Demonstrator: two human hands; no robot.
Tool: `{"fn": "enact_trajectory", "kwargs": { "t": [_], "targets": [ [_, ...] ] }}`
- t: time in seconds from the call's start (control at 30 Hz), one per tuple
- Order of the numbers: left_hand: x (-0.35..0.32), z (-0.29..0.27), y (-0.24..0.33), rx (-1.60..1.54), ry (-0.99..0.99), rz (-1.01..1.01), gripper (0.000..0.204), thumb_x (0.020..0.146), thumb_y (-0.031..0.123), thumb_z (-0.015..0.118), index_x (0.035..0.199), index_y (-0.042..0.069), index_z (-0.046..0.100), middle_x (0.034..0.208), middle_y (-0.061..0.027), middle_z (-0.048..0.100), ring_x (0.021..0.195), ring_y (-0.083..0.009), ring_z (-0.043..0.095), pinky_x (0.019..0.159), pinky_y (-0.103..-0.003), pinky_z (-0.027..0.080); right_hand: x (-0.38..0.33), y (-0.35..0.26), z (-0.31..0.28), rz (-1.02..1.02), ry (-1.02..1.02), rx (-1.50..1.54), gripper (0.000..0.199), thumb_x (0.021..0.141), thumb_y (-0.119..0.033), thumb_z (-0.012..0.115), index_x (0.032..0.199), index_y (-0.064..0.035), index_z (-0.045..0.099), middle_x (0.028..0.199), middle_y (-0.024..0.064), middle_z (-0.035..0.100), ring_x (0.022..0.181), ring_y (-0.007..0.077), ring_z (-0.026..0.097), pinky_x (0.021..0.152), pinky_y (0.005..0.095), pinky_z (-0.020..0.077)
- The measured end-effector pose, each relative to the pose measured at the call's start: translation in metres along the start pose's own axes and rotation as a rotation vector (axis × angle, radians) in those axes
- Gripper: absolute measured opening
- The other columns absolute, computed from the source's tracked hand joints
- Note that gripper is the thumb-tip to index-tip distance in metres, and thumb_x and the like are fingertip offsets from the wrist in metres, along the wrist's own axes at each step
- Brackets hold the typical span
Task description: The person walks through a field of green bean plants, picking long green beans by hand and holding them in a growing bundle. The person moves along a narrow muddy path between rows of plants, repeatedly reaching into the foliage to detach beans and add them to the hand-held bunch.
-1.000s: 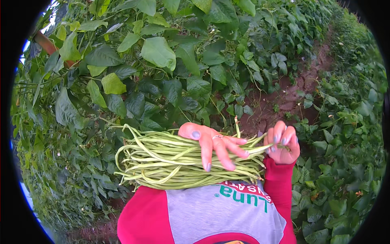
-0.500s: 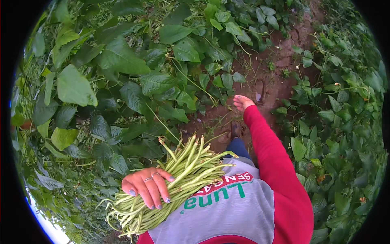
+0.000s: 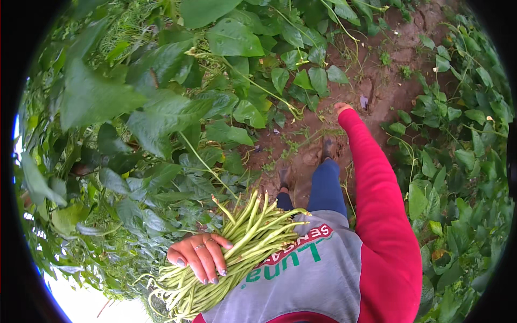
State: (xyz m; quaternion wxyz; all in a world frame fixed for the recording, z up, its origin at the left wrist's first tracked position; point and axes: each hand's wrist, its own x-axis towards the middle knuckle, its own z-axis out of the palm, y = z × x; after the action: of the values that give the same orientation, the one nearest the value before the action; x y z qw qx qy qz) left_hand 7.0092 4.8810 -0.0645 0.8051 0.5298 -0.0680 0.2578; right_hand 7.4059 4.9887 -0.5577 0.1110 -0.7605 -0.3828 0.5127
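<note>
My left hand (image 3: 200,258) is closed over a thick bundle of long green beans (image 3: 253,231), pressing it against the front of my grey and red top. The bundle lies at a slant, stem ends up toward the right, thin tips hanging at lower left. Rings and painted nails show on that hand. My right hand (image 3: 342,107) is stretched out ahead over the soil path, at the end of a red sleeve. Little of it shows past the cuff and its fingers are mostly hidden. I see nothing in it.
Leafy vines (image 3: 161,113) crowd the left side, some leaves close to the camera. More vines (image 3: 458,188) line the right. Between them runs a brown soil path (image 3: 371,59) with small weeds and a pale scrap (image 3: 364,102). My dark shoes (image 3: 328,148) stand on the soil.
The view has shifted, and both shoes now show on the path. My right hand has turned so that its fingers show less. The left hand still holds the beans.
</note>
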Motion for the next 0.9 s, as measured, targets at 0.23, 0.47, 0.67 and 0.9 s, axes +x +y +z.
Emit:
{"fn": "enact_trajectory", "kwargs": {
  "t": [0.23,0.47,0.67,0.9],
  "targets": [
    [-0.014,-0.030,-0.048,-0.153,0.039,-0.045,0.053,0.095,0.026,0.027,0.095,-0.002,0.072,0.103,-0.0178,0.072,0.106,-0.0368,0.062,0.117,-0.054,0.017,0.034,0.034,0.102,-0.085,0.050,-0.126,0.046,0.081,-0.026,0.071,0.125,-0.0134,0.065,0.120,0.0154,0.068,0.113,0.0303,0.064,0.100,0.0364,0.0486],
    [0.003,-0.046,-0.069,-0.215,0.080,-0.109,0.055,0.096,0.027,0.026,0.092,-0.003,0.072,0.100,-0.0212,0.072,0.097,-0.0370,0.065,0.118,-0.054,0.018,0.029,0.040,0.141,0.021,-0.128,-0.102,0.039,0.082,-0.029,0.072,0.116,-0.0124,0.067,0.106,0.0129,0.071,0.101,0.0277,0.068,0.090,0.0399,0.0519],
    [0.043,-0.061,-0.062,-0.239,-0.026,-0.098,0.054,0.095,0.028,0.027,0.097,-0.001,0.072,0.101,-0.0171,0.072,0.109,-0.0368,0.062,0.117,-0.055,0.014,-0.003,0.085,0.064,-0.085,-0.021,0.115,0.017,0.082,-0.019,0.073,0.096,-0.0109,0.070,0.082,0.0122,0.071,0.078,0.0252,0.069,0.074,0.0390,0.0542],
    [0.103,-0.064,-0.046,-0.209,-0.217,-0.085,0.054,0.096,0.029,0.026,0.099,0.000,0.072,0.109,-0.0162,0.071,0.114,-0.0353,0.059,0.118,-0.055,0.013,-0.079,0.043,-0.050,-0.272,0.161,-0.245,0.012,0.078,-0.019,0.069,0.089,-0.0146,0.070,0.091,0.0182,0.068,0.078,0.0350,0.068,0.071,0.0462,0.0547]
  ]
}}
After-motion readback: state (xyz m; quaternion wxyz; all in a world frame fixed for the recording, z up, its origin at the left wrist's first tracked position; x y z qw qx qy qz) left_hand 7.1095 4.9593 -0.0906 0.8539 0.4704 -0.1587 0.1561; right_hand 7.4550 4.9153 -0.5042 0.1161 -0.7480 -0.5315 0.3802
